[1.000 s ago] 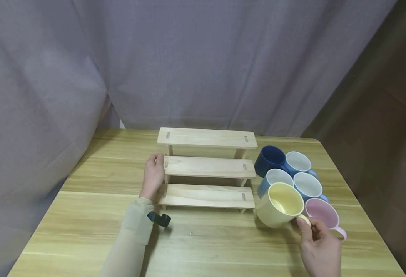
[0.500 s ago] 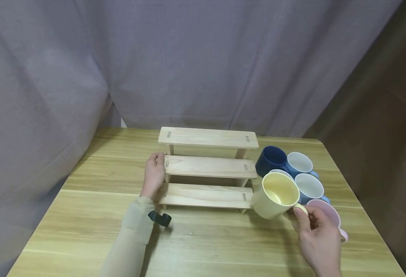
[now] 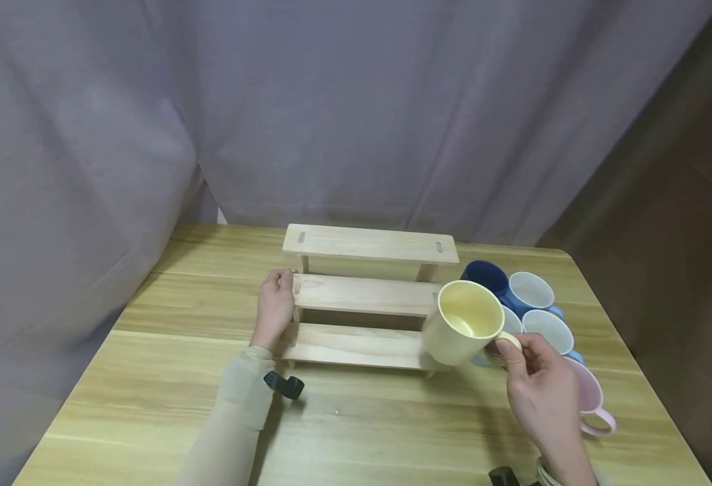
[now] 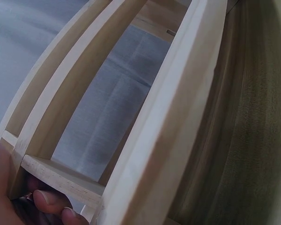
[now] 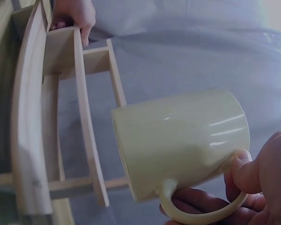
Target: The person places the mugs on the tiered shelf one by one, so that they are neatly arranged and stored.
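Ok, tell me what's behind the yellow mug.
In the head view, the wooden rack, dark blue mug and a white-lined mug show partly; the yellow mug hides some of each.

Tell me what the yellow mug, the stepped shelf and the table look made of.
Yellow mug: glossy ceramic or plastic, I can't tell which; sharp highlights streak its smooth side.
Stepped shelf: pale wood, seemingly unvarnished; faint grain shows on its dull surface.
Table: probably wood or wood-look laminate with a slight sheen; streaky grain runs across it.

Left forearm [image 3: 229,412] outstretched, left fingers [image 4: 50,200] curled; right fingers [image 3: 542,348] in a pinch, well apart from the left.
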Tool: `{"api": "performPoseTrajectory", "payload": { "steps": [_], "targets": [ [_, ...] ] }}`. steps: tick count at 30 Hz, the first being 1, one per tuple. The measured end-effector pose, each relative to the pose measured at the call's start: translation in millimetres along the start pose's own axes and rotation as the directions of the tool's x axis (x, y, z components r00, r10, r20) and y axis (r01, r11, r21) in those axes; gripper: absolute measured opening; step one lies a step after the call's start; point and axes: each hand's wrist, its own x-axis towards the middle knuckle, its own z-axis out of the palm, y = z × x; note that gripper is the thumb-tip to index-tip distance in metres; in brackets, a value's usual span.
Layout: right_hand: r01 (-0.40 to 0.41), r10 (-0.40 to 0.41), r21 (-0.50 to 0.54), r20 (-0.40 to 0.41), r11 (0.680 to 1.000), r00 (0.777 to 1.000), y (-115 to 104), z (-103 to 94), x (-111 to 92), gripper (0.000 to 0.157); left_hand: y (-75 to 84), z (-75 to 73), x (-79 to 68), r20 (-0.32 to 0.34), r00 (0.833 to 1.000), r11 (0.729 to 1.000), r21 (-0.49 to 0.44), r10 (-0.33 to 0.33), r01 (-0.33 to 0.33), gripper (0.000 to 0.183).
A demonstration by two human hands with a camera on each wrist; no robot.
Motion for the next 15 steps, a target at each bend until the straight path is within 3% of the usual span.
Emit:
{"api": "performPoseTrajectory", "payload": {
  "steps": [7,15],
  "targets": [
    [0.038,-0.044,0.105,0.05,0.994,0.998,-17,20.0,18,0.004,-2.4,0.2,-0.3,-0.003,1.0,1.0,0.001,0.024,-0.024,0.043],
    [0.082,-0.096,0.148,0.091,0.986,0.991,-41,45.1,42,0.013,-3.5,0.3,1.3,0.006,1.0,1.0,-0.017,0.024,-0.024,0.042]
  ]
}}
